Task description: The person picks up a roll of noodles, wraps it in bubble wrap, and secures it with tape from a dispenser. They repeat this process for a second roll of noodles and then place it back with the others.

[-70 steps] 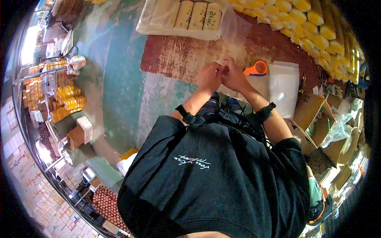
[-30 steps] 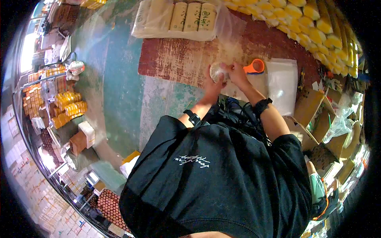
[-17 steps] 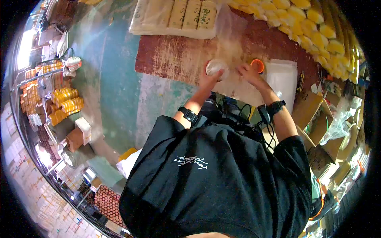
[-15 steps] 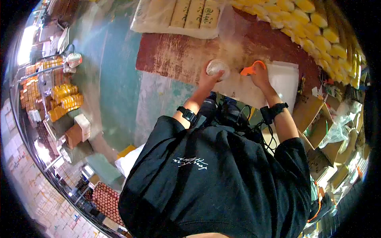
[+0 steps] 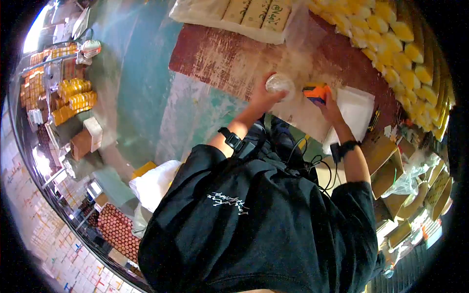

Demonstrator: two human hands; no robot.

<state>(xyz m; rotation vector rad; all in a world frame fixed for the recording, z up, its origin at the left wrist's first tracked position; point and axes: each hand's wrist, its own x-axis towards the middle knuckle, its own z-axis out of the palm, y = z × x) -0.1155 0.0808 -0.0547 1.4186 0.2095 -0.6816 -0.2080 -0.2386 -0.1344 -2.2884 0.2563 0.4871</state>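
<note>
My left hand (image 5: 264,97) is closed around a round, clear-and-whitish thing (image 5: 278,84) with a plastic sheen, held over the worn red-brown tabletop (image 5: 210,53). My right hand (image 5: 332,108) grips an orange hand tool (image 5: 318,91) with a dark part on its near side; its exact kind I cannot tell. The tool is a short way right of the round thing, with a gap between them. Right beside my right hand, a white sheet or pad (image 5: 356,110) lies on the tabletop.
Plastic-wrapped long packs (image 5: 249,12) with handwriting lie at the table's far edge. Yellow-ended rolls (image 5: 391,49) are stacked at the far right. Opened cardboard boxes (image 5: 383,158) stand right of me. Black cables (image 5: 317,168) hang by my waist. Yellow-taped bundles (image 5: 75,97) are stacked at the left.
The view has shifted, so the table sits slightly differently. The orange tool has turned in my right hand, now showing its dark part. Both hands keep their hold.
</note>
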